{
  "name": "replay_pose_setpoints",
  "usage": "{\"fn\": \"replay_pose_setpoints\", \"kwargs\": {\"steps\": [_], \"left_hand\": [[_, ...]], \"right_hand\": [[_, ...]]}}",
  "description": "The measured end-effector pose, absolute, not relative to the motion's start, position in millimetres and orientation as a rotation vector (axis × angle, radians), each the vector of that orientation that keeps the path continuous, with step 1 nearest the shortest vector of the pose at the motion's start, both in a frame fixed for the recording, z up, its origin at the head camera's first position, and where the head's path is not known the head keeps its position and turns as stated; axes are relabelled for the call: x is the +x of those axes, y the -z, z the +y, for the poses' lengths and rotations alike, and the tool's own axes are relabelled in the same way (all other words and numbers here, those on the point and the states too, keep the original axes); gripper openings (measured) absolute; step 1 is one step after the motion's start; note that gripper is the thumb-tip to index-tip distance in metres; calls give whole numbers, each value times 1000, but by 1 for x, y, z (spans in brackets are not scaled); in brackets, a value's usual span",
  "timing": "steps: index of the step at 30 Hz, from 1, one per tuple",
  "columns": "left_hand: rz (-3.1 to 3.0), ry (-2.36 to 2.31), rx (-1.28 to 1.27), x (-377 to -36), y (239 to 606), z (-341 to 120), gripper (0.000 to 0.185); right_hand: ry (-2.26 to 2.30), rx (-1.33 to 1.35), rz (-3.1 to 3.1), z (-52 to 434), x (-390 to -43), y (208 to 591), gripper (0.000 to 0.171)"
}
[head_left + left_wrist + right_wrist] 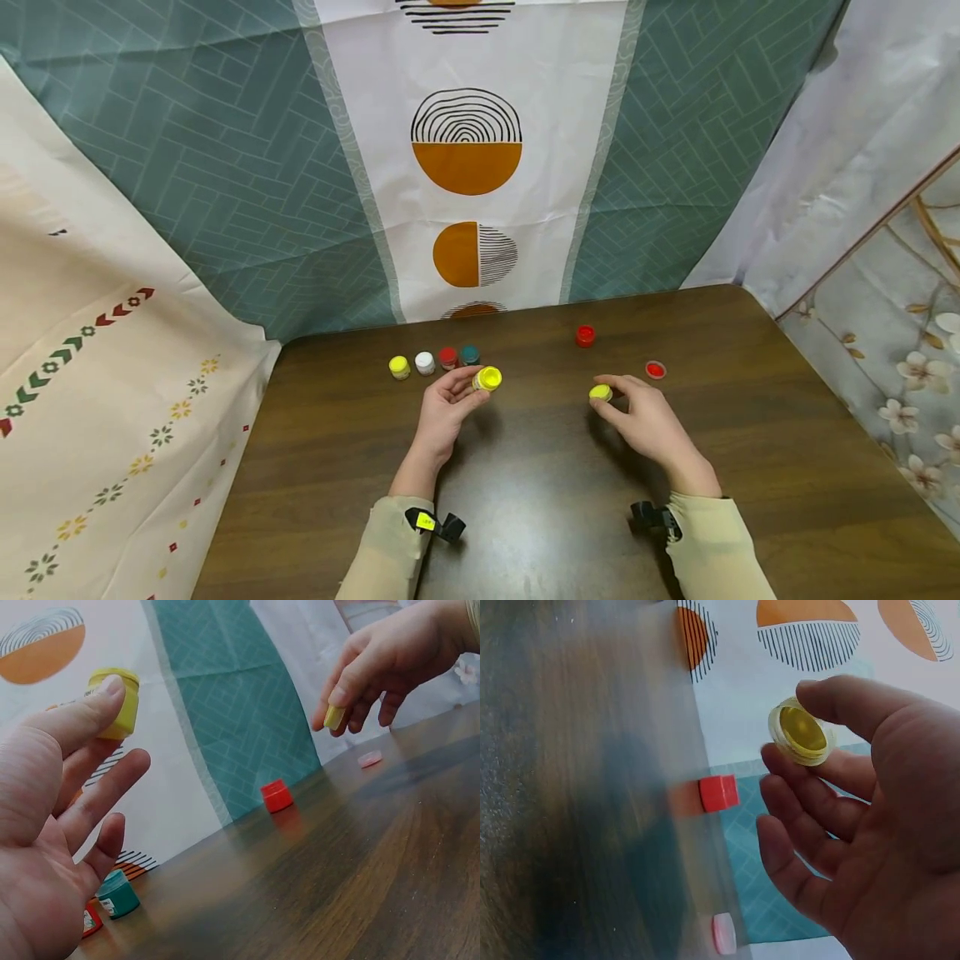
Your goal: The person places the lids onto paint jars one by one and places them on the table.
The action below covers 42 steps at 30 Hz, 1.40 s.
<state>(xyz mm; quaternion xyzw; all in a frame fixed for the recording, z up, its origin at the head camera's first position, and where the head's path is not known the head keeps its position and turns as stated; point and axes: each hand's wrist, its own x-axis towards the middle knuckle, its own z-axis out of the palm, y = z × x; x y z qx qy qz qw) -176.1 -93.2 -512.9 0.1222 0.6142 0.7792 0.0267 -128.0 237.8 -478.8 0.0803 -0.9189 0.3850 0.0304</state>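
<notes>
My left hand (441, 417) pinches a small open yellow paint jar (488, 380) between thumb and fingers, raised over the table. In the left wrist view the jar (124, 705) stands nearly upright under the thumb, while the other fingers spread loosely below. To the right, my right hand (651, 421) holds a yellow jar lid (600, 392) by its edge, apart from the jar. The right wrist view shows the hollow, yellow-stained underside of that lid (802, 733), gripped by thumb and forefinger.
Behind my left hand stand yellow (399, 367), white (424, 363), red (447, 358) and teal (470, 356) paint jars in a row. A red jar (585, 336) is near the table's back edge. Its detached-looking lid (656, 369) lies beyond my right hand. Patterned cloth hangs behind the table.
</notes>
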Motion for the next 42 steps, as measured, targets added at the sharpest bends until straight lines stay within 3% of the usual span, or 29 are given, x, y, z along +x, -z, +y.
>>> {"fn": "replay_pose_setpoints", "kwargs": {"steps": [9,20,28,42], "left_hand": [[1910,-2390,374,-175,512,-90,40],[1936,-2297,445,-168,506,-81,37],[1951,-2195,531,-164,506,-70,37],[1985,-2119,513,-161,503,-68,36]], "right_hand": [[-1171,255,-2739,230,-127,475,40],[-1267,481,-2555,187,-131,454,37],[-1359,541,-2506,157,-128,447,44],[-1318,649,-2556,155,-127,450,41]]}}
